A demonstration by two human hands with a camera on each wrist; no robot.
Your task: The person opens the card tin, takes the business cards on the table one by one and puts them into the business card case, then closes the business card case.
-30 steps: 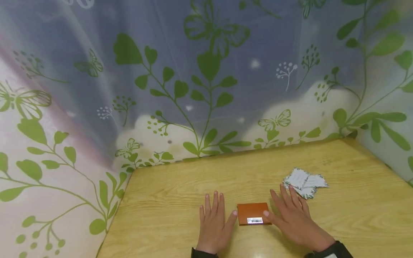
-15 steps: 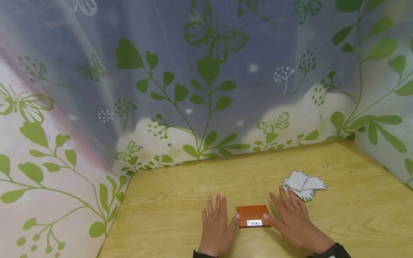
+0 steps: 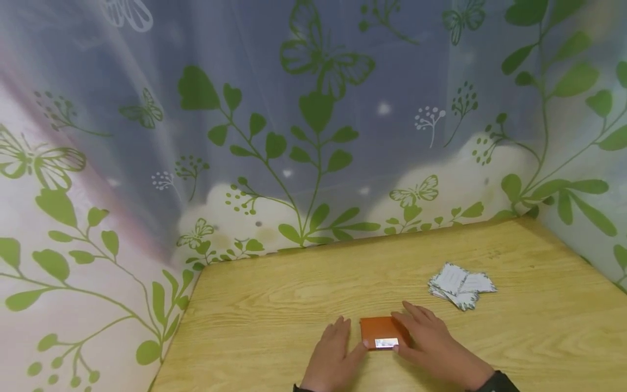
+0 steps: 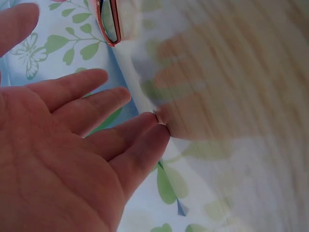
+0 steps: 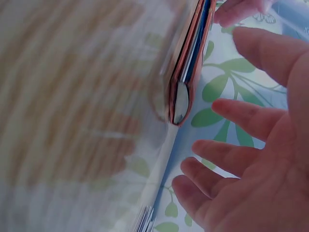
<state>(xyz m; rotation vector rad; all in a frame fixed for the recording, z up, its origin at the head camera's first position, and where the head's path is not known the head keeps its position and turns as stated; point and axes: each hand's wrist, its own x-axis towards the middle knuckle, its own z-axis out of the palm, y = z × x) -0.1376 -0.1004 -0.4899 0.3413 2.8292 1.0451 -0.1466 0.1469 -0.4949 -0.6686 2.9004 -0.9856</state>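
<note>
Flanking the orange case (image 3: 378, 328), the left hand (image 3: 331, 356) and right hand (image 3: 437, 348) stand with fingers loosely extended; it looks light, stiff, perhaps slippery; best pinched at its short ends.

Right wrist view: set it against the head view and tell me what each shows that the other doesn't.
Only right wrist: the palm of the right hand and the layered side of the case.
Only head: the case's shiny plate, the upper faces of the cards, and the dark sleeves.
Both: the right hand, the left hand, the case, the table and the leafy cloth.
</note>
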